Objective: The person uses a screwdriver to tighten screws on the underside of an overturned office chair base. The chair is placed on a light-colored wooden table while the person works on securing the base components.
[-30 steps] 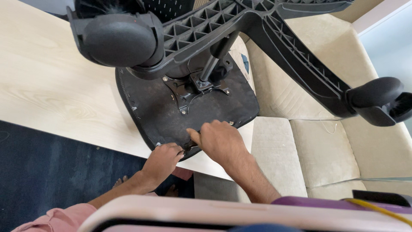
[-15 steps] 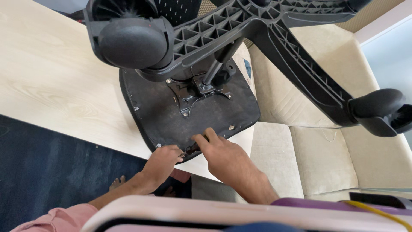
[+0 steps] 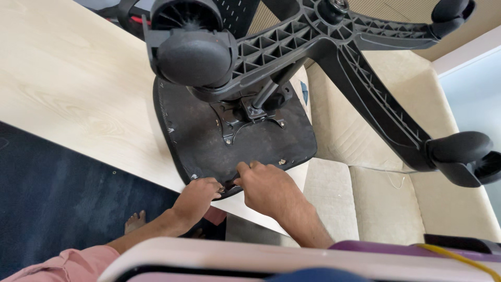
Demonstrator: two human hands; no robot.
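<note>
1. An upturned office chair lies on the pale worktop point(image 3: 68, 89) — its black seat underside point(image 3: 209, 141) faces up.
2. Left hand point(image 3: 198, 194) — fingers curled, gripping the seat's near edge.
3. Right hand point(image 3: 269, 188) rests just beside it, fingers bent onto that edge.

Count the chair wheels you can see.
3. One wheel sits nearest, at upper left above the seat. A second is at the right edge. A third shows at the top right corner. Others may be hidden outside the view.
</note>
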